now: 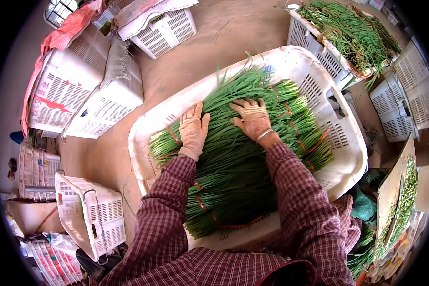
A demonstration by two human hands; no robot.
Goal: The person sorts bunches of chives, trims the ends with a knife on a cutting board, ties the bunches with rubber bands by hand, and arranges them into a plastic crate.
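Bundles of long green stalks (233, 162), tied with red bands, lie side by side in a large white plastic crate (140, 124). My left hand (193, 129), in a pale glove, rests flat on the bundles near their left ends, fingers extended. On the leaves toward the right lies my right hand (253, 118), its fingers spread, with a bracelet at the wrist. Neither hand is closed around anything. Pale cut ends and red bands show at both the left and right sides of the pile.
A white crate (314, 52) heaped with loose green stalks stands at the upper right. Covered crates (105, 109) are stacked at the left, and an empty-looking crate (110, 217) is lower left. A board (388, 200) with cut green bits leans at the right.
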